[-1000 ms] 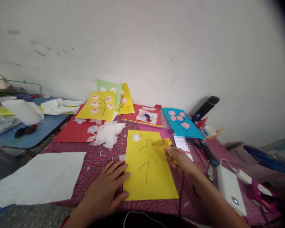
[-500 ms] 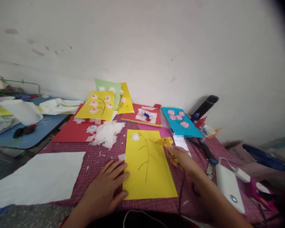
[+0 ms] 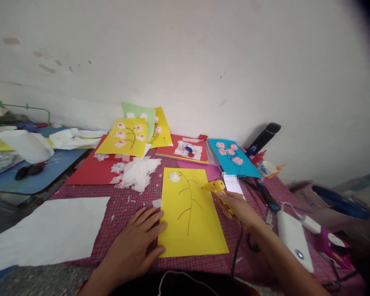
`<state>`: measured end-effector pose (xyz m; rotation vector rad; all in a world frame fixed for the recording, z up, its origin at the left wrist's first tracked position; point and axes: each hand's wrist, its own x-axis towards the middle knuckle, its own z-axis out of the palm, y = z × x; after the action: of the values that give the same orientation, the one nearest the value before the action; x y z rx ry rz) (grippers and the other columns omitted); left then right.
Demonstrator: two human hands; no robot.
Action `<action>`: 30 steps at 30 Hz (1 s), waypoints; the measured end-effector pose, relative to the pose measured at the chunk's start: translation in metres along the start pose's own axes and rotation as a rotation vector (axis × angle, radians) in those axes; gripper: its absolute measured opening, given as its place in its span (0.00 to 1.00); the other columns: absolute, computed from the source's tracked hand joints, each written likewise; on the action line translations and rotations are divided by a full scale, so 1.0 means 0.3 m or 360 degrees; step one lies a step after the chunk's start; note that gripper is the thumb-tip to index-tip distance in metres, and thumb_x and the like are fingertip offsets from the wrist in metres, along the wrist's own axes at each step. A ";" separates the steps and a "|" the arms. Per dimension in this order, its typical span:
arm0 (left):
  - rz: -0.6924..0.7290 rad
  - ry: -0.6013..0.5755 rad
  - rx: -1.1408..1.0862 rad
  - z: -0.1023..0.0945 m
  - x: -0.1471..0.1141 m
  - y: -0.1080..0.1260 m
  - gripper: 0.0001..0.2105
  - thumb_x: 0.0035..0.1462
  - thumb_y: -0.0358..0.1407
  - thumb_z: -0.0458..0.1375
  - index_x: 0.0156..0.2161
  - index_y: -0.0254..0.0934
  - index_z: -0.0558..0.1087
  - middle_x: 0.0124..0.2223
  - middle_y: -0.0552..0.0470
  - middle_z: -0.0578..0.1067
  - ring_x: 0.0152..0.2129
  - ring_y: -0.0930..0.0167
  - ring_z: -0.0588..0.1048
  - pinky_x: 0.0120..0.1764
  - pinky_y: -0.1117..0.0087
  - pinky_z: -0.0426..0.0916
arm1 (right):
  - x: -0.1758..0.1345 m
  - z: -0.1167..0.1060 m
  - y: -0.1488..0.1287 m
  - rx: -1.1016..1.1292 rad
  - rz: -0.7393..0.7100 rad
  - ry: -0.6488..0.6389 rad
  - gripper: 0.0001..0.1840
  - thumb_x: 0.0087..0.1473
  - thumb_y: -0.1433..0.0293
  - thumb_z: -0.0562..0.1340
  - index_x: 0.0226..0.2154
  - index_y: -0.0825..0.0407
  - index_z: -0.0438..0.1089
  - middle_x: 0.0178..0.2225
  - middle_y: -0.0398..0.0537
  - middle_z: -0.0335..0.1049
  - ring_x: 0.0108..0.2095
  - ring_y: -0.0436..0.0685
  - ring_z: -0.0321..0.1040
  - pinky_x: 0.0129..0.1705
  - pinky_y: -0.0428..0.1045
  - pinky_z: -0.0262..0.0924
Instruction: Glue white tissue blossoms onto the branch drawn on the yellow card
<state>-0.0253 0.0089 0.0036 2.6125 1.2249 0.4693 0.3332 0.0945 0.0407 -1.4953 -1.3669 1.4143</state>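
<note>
My right hand (image 3: 232, 203) is wrapped round a yellow glue gun (image 3: 214, 186) with a small orange light on its body. Its nozzle points left over the upper right part of a yellow sheet of paper (image 3: 200, 234); whether it touches cannot be told. A dark branch with several twigs is drawn on the sheet, and one white paper blossom (image 3: 174, 177) sits at the upper left twig. My left hand (image 3: 138, 236) lies flat with fingers spread, its fingertips on the sheet's left edge. A black cord runs down from the glue gun.
Torn white paper (image 3: 138, 174) is heaped left of the sheet, near a red card (image 3: 83, 172). Finished flower pictures (image 3: 123, 137) lean at the back. A blue flower picture (image 3: 234, 158), a paper cup (image 3: 267, 169) and a white power bank (image 3: 294, 240) are on the right.
The glue gun has shifted slightly off the end of the upper right twig, toward the sheet's right edge. My left hand stays in place. The whole view has moved a little.
</note>
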 end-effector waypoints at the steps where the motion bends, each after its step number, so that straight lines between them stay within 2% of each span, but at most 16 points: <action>1: 0.0005 0.0001 0.0005 0.001 0.000 0.000 0.24 0.61 0.41 0.60 0.62 0.50 0.64 0.67 0.53 0.63 0.64 0.57 0.58 0.64 0.42 0.55 | -0.003 0.000 -0.003 0.0003 0.0011 -0.0011 0.28 0.51 0.44 0.62 0.21 0.50 0.61 0.18 0.37 0.55 0.14 0.45 0.49 0.17 0.46 0.41; 11: -0.0009 -0.0054 0.0063 0.003 -0.001 -0.001 0.25 0.61 0.42 0.59 0.62 0.50 0.64 0.68 0.54 0.61 0.65 0.57 0.57 0.64 0.42 0.54 | -0.021 0.022 -0.008 -0.0031 0.0018 -0.0081 0.29 0.54 0.44 0.60 0.20 0.49 0.60 0.14 0.37 0.55 0.13 0.46 0.48 0.17 0.47 0.39; 22: 0.0003 0.0019 0.0015 0.010 -0.001 -0.006 0.24 0.61 0.41 0.60 0.62 0.50 0.64 0.67 0.53 0.62 0.65 0.57 0.58 0.63 0.41 0.56 | 0.015 0.062 -0.035 0.0050 0.0083 -0.0051 0.25 0.53 0.45 0.61 0.25 0.49 0.62 0.13 0.35 0.55 0.12 0.45 0.45 0.15 0.45 0.33; 30: -0.0004 -0.0023 0.0042 0.011 -0.004 -0.003 0.25 0.61 0.42 0.60 0.62 0.50 0.64 0.68 0.54 0.62 0.65 0.57 0.58 0.64 0.41 0.55 | 0.015 0.052 -0.013 0.0092 0.0087 -0.0092 0.26 0.54 0.46 0.62 0.24 0.50 0.61 0.15 0.35 0.56 0.12 0.44 0.45 0.16 0.45 0.34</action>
<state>-0.0254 0.0085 0.0001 2.6316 1.2379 0.4355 0.3166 0.0968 0.0401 -1.4749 -1.3177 1.5289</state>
